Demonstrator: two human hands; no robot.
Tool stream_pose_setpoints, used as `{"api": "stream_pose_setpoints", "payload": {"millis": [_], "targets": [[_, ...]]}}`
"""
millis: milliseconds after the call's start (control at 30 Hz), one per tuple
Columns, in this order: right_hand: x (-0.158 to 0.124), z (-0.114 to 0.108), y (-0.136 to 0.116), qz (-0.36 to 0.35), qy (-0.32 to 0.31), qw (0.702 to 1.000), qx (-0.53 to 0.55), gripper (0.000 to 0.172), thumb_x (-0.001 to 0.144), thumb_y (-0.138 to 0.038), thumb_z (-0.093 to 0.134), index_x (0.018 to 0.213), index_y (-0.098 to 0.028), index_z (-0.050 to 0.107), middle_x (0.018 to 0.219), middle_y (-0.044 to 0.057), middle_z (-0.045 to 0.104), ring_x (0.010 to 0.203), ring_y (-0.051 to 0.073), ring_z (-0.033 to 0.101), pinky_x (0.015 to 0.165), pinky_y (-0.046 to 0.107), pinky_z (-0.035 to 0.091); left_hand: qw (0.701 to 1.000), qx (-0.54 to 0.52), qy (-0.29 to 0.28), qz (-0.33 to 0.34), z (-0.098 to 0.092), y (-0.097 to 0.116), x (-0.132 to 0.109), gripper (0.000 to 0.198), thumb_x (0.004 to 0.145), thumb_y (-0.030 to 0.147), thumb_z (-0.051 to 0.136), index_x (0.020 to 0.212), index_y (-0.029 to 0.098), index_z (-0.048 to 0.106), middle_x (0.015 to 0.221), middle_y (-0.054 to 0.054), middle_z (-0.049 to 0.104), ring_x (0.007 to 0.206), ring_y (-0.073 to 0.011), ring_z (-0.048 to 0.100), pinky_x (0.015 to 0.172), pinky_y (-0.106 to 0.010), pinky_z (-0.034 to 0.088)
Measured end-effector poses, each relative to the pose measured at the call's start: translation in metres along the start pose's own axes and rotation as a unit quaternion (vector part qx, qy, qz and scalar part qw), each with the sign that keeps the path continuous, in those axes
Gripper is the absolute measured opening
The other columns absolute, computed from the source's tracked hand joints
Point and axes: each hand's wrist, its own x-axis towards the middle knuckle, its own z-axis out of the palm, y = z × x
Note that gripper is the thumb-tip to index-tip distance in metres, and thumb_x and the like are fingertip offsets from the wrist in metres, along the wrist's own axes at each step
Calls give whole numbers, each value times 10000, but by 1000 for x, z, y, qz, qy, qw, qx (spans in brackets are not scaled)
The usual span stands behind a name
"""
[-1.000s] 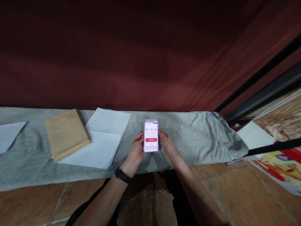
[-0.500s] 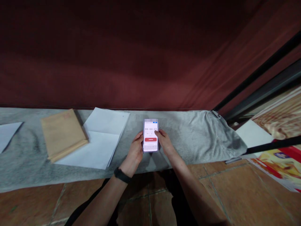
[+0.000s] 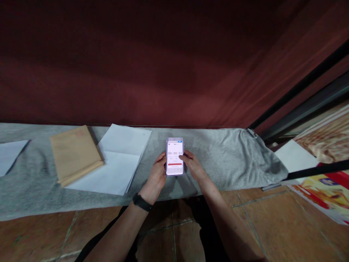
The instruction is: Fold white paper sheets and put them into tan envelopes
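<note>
A smartphone (image 3: 175,147) is held upright between both hands, its lit screen showing a timer that reads 00:00:01 and a red bar below it. My left hand (image 3: 159,170) grips the phone's left edge; most of its fingers are hidden behind the phone. A dark band sits on that wrist. On the other side, my right hand (image 3: 193,165) holds the right edge, with the thumb over the screen near the digits. Left of the hands, white sheets of paper (image 3: 124,162) with a fold line lie partly under a stack of brown envelopes (image 3: 77,153).
A grey cloth (image 3: 231,163) covers the long surface, backed by a dark red wall (image 3: 163,72). Another white sheet (image 3: 9,154) lies at far left. On the right are black bars (image 3: 305,87), a white panel (image 3: 296,156) and a printed colourful board (image 3: 327,193). Below is a tiled floor (image 3: 272,218).
The content on the phone screen has shifted: the digits sit lower and the red bar is thinner. My right thumb has moved slightly down. Both hands keep hold of the phone.
</note>
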Motion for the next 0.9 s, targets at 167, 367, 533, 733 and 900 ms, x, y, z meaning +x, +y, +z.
{"api": "stream_pose_setpoints", "payload": {"millis": [167,367,533,733,900], "targets": [[0,-1,-3,42,18,999,13,257,737,-429,739,897,-227,734,859,24,794,848,230,718,748,321,527,1000,-2,0,5,1,0,0,254,739,105,732,985,166,708,899,-46,793,810,-202,751,769,-307,598],[2,-2,2,52,5,997,50,294,773,-536,689,827,-248,691,825,31,782,865,252,732,722,342,550,999,-29,1,15,9,-6,-1,240,733,91,750,959,162,712,891,-31,788,792,-174,735,777,-288,579],[7,-12,1,50,28,996,62,261,752,-504,704,775,-248,660,816,47,778,964,292,732,786,389,573,994,84,-6,74,12,-11,0,159,795,196,737,953,182,741,1000,-63,779,942,-200,717,913,-323,536],[18,-49,-7,50,78,995,37,196,735,-430,685,775,-239,665,785,47,775,809,287,737,707,384,566,798,523,40,297,-18,32,-5,330,813,209,689,1140,213,734,1409,-146,622,1406,-327,473,1225,-483,286],[25,-84,-14,21,155,988,13,176,729,-401,679,779,-234,650,760,32,762,736,253,714,676,352,538,529,785,132,292,-56,64,-19,576,928,269,513,1469,75,497,1626,-274,334,1546,-446,189,1181,-730,148]]}}
